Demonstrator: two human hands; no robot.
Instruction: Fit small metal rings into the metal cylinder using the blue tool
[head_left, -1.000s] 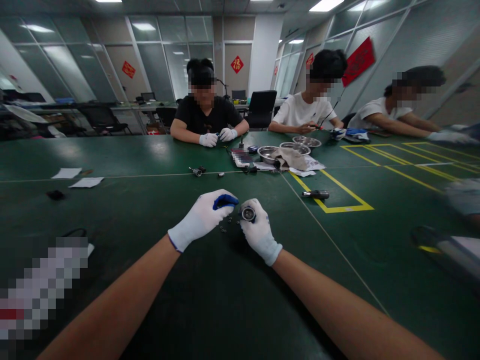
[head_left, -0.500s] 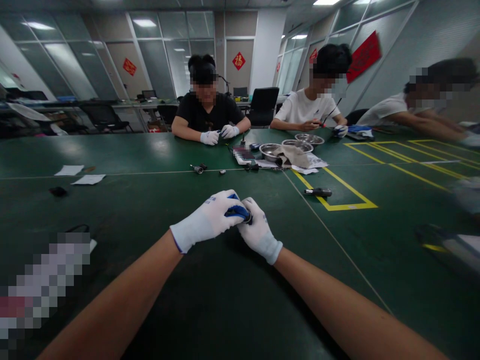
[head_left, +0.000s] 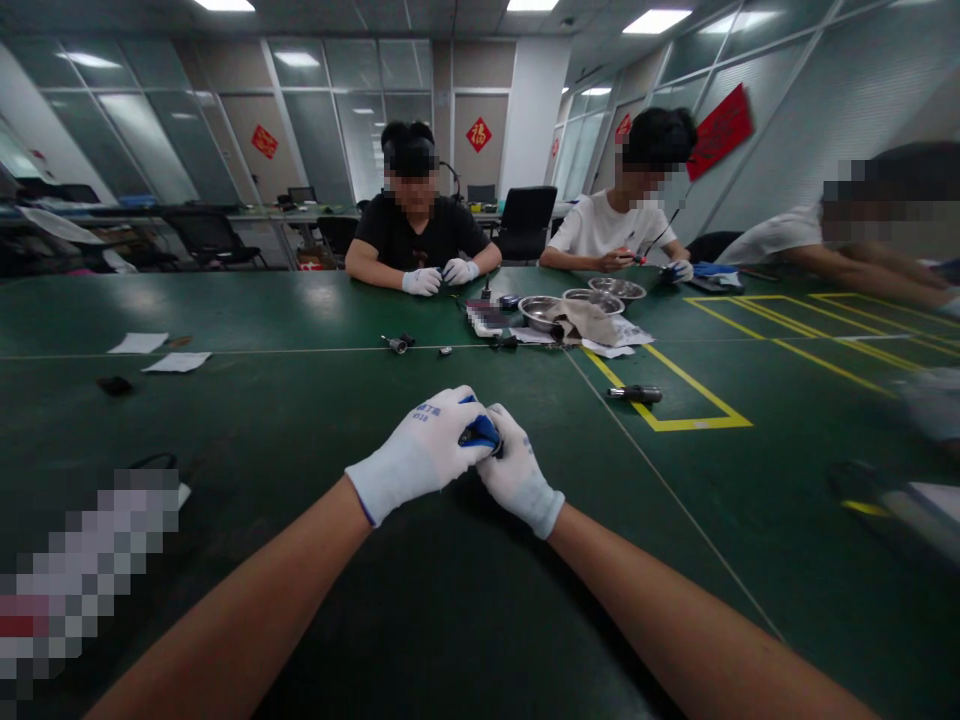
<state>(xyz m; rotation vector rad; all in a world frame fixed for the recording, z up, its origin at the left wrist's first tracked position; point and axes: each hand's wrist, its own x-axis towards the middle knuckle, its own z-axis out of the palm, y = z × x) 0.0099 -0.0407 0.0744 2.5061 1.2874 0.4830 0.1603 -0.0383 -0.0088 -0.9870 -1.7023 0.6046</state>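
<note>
Both my hands wear white gloves with blue palms and meet over the middle of the green table point(head_left: 315, 420). My left hand point(head_left: 431, 445) curls its fingers round a small dark part point(head_left: 466, 437), mostly hidden by the glove. Close against it, my right hand point(head_left: 515, 470) has its fingers closed on the far side of the same part. What kind of part it is, I cannot make out. Beyond and to the right lies a dark-handled tool point(head_left: 635, 394) with a metal tip, across a yellow tape line.
Metal bowls point(head_left: 541, 312), a cloth point(head_left: 585, 322) and papers stand ahead. Small parts point(head_left: 397, 344) lie beyond my hands. Papers point(head_left: 176, 362) and a black item point(head_left: 115, 385) are at left, near a blurred-out long object point(head_left: 97, 560). Three people sit around the table.
My left hand has turned slightly, so the back of its glove shows more. Both hands stay together round the dark part. The view has tilted up a little.
</note>
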